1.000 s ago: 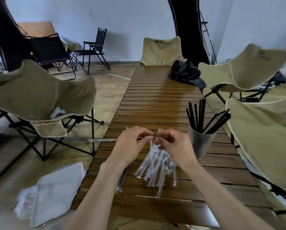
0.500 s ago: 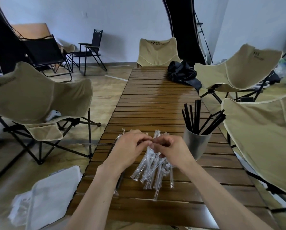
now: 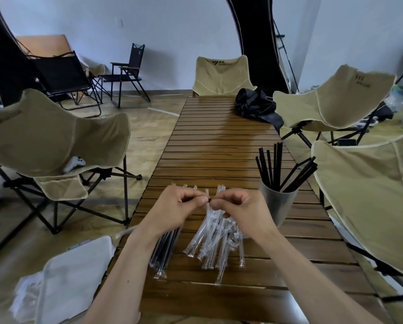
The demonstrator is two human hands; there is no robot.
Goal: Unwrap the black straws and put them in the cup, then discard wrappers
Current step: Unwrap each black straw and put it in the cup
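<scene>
My left hand (image 3: 179, 206) and my right hand (image 3: 238, 206) meet above the wooden table (image 3: 219, 141). Both pinch the dark tip of one black straw (image 3: 209, 201) between thumb and fingers; the rest of it is hidden by my hands. Under my left wrist lies a bundle of wrapped black straws (image 3: 165, 249). A pile of clear wrappers (image 3: 214, 239) lies below my right hand. A translucent cup (image 3: 277, 204) stands to the right of my right hand with several unwrapped black straws (image 3: 280, 169) in it.
A black bag (image 3: 256, 106) lies at the table's far right. Beige folding chairs stand on the left (image 3: 43, 136), on the right (image 3: 364, 190) and at the far end (image 3: 221, 76). A white bin (image 3: 76, 277) sits on the floor at lower left.
The straw stuck out sideways to the left of my left hand before; now only its dark tip shows between my fingertips. Both hands stay together at the same spot.
</scene>
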